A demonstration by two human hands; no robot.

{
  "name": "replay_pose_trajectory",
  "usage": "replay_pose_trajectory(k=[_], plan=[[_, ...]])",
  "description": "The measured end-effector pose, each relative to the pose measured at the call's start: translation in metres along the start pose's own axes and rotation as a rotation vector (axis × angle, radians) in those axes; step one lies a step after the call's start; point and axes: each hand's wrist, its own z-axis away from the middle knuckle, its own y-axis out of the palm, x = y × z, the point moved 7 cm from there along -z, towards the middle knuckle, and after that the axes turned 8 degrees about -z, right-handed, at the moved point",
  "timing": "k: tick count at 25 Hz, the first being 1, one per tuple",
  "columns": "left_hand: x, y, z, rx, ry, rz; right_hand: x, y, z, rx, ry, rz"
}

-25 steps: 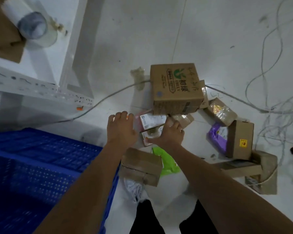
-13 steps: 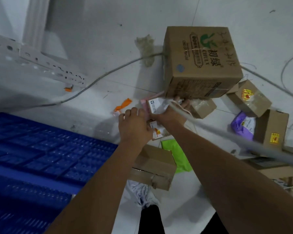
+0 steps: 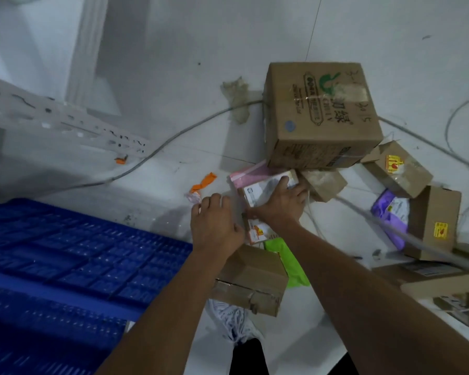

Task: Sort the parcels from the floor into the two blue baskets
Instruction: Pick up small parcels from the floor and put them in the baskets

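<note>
Both hands work the pickup: our right hand grasps the white-labelled parcel, left hand loosely curled, holding nothing; next we lift toward the blue basket.

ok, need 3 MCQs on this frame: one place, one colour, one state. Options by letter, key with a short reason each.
1. The blue basket lies where?
A. left of the hands
B. right of them
C. behind the big carton

2. Colour of the flat bag under the near small box?
A. red
B. green
C. black

3. The right hand is:
A. idle in the air
B. gripping a white-labelled packet
C. inside the basket

Key: 1 A, basket fills the lower left. 2 B, green bag shows beside the box. 3 B, fingers curl over the packet.
</note>
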Motion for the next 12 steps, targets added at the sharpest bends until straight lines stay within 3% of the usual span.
replay_pose_trajectory(k=[5,8,12], plan=[[0.012,-0.069,0.017,-0.007,-0.028,-0.046,0.02,-0.031,0.062,-0.07,-0.14,-0.094],[0.027,-0.133,0.037,-0.053,-0.091,-0.068,0.05,-0.074,0.106,0.063,-0.211,-0.073],[0.053,-0.213,0.081,-0.065,-0.198,-0.114,0.089,-0.15,0.151,0.056,-0.348,-0.048]])
